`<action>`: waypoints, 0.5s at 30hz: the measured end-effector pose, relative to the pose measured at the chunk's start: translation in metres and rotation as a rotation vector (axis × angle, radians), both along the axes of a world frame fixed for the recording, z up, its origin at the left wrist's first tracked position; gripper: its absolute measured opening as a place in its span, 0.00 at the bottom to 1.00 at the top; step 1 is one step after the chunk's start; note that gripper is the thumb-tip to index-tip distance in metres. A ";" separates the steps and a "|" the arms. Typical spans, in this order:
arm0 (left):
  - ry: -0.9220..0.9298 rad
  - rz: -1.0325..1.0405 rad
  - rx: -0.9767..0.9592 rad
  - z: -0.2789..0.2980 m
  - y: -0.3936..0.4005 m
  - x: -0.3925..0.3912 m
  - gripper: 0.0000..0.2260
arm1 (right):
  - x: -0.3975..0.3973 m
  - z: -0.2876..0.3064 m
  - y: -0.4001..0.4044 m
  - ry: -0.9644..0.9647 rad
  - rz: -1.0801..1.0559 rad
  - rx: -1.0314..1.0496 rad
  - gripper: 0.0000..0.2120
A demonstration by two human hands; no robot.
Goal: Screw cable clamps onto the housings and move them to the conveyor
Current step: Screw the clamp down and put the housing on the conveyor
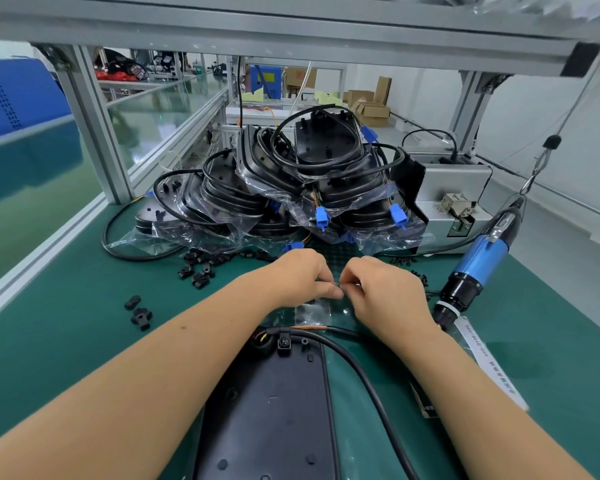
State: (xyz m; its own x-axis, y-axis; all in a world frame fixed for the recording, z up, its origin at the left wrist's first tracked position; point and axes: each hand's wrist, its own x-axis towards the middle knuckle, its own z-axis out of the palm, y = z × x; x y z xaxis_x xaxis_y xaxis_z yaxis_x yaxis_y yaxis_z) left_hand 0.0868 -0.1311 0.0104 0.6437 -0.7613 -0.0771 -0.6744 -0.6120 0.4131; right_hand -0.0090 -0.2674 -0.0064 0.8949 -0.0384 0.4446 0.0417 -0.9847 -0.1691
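A: Surface? 
B: Green worktop (pixel 66 341); conveyor (pixel 32 174) along left edge, loose clamps (pixel 198 270) left-centre, housing (pixel 267 403) at near edge.
A: Hands?
B: Left hand (pixel 297 277) and right hand (pixel 383 291) pinch something tiny together, unidentifiable. Screwdriver (pixel 478 261) hangs right.

A green bench mat (pixel 66 341) spread under and around the fingers. An aluminium frame (pixel 94 133) rose well beyond the fingertips, its upright posts carrying a grey overhead beam (pixel 291 32) high above them. Far to the left of the fingers lay a glossy green floor (pixel 25 188) and a blue bin (pixel 18 95). Straight ahead, well past the fingertips, cardboard boxes (pixel 373 109) sat by a pale wall (pixel 423 95). To the right of the fingers stretched a light grey floor (pixel 568 230). Even, bright light filled the room.
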 end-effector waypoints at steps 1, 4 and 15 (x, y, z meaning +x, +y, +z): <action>0.011 -0.008 0.005 0.001 0.001 0.001 0.12 | 0.000 0.000 0.000 -0.004 0.005 0.000 0.02; 0.081 -0.002 -0.048 0.004 0.007 0.003 0.08 | 0.000 0.000 0.001 -0.017 0.012 0.000 0.01; 0.126 0.044 -0.177 0.002 0.014 -0.002 0.02 | -0.003 0.002 -0.004 0.049 -0.022 0.300 0.03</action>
State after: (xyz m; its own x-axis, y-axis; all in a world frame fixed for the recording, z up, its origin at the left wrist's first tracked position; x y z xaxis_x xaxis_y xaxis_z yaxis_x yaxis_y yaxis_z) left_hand 0.0851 -0.1169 0.0122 0.6703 -0.7416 -0.0269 -0.5848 -0.5502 0.5960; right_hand -0.0124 -0.2718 -0.0043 0.9124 -0.1816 0.3667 0.0052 -0.8909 -0.4542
